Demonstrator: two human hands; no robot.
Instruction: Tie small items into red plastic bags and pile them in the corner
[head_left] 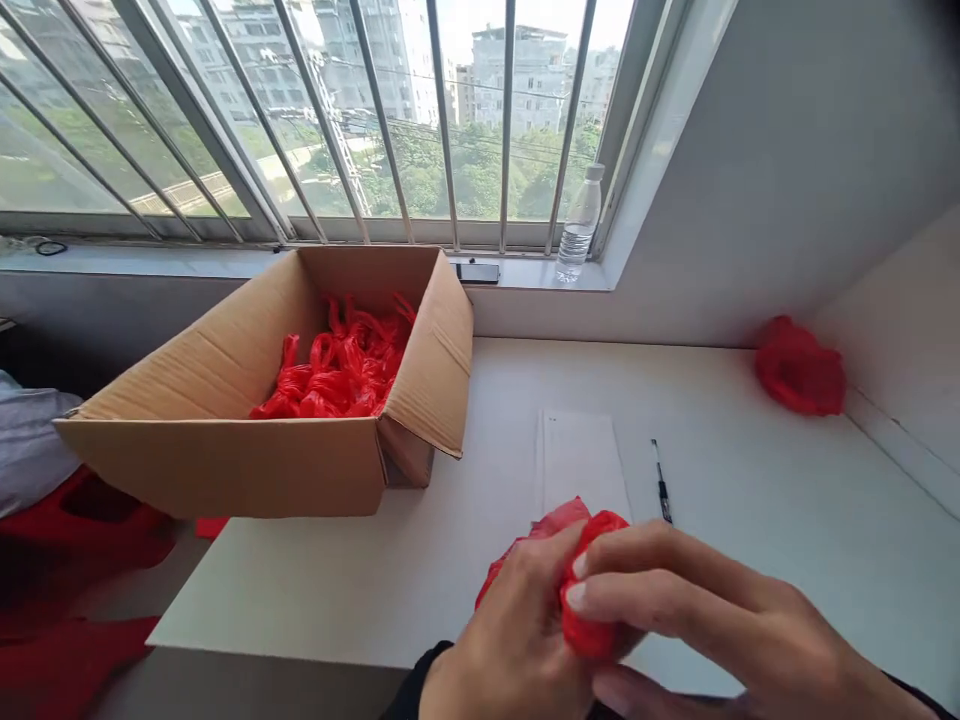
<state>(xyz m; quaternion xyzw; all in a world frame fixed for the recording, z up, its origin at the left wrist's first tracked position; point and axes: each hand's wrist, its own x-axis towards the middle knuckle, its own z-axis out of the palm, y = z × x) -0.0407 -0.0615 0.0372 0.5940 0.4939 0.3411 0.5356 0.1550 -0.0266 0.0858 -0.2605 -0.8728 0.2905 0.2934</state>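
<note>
Both my hands are low in the view, closed round a crumpled red plastic bag [581,560]. My left hand [514,640] grips its left side from below. Over its right side, the fingers of my right hand [697,610] pinch it from above. A cardboard box [225,450] with open flaps stands at the table's left edge. Several knotted red plastic bags [337,370] lie inside it. Another bunched red plastic bag [799,365] rests at the far right by the wall.
A white sheet of paper [581,460] and a black pen [661,482] lie on the white table [337,590] just beyond my hands. On the windowsill stand a clear water bottle [580,225] and a dark phone [478,272]. Red items sit below the table at left.
</note>
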